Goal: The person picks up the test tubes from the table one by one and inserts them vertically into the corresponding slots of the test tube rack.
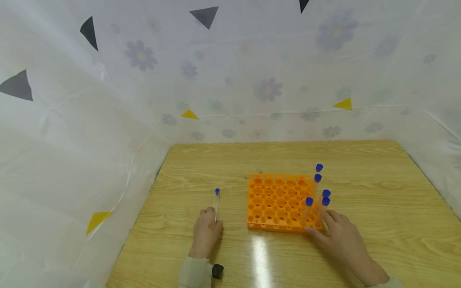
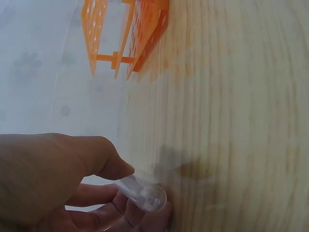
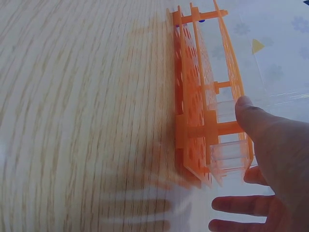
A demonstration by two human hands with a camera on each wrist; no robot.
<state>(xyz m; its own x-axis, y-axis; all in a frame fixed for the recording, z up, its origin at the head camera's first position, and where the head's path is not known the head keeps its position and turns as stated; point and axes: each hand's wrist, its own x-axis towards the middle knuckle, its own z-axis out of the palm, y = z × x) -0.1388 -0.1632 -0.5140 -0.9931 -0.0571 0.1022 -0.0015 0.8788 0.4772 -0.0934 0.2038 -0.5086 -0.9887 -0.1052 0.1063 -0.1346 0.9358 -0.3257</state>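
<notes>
My left hand [image 1: 206,232] pinches a clear test tube [image 1: 217,206] with a blue cap, left of the rack. The cap points away from me. In the left wrist view, the tube's rounded bottom [image 2: 152,197] shows between thumb and fingers, close over the table. An orange test tube rack [image 1: 277,202] stands at the middle right, with several blue-capped tubes [image 1: 308,208] upright in its right end. At its front right corner, my right hand [image 1: 343,236] holds the rack, thumb on the front edge and index finger around the side; the other fingers extend past the end.
The wooden table [image 1: 389,192] ends at a pale flowered curtain [image 1: 230,80] at the back and sides. A small black object [image 1: 217,271] sits beside the left sleeve [image 1: 195,272].
</notes>
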